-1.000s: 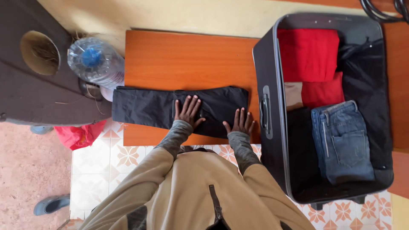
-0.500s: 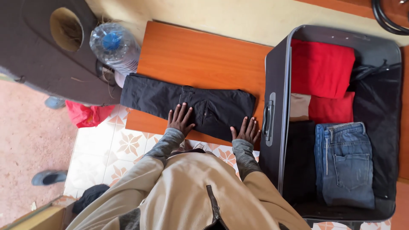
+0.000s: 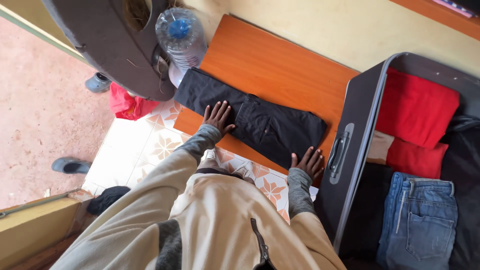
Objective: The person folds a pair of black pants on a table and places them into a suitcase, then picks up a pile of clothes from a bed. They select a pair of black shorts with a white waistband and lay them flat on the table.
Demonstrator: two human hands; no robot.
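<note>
Hands press flat on folded black trousers [image 3: 255, 122] lying across the orange table [image 3: 270, 65]: left hand [image 3: 218, 116] mid-garment, right hand [image 3: 307, 162] at its near corner beside the open suitcase [image 3: 350, 150], fingers spread.

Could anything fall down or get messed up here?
Maybe. One end of the black trousers hangs past the orange table edge by the water bottle, so they could slide off or catch it. The left hand presses mid-trousers while the right hand sits at the near corner, so the folds might bunch. The open suitcase stands close beside the right hand.
</note>
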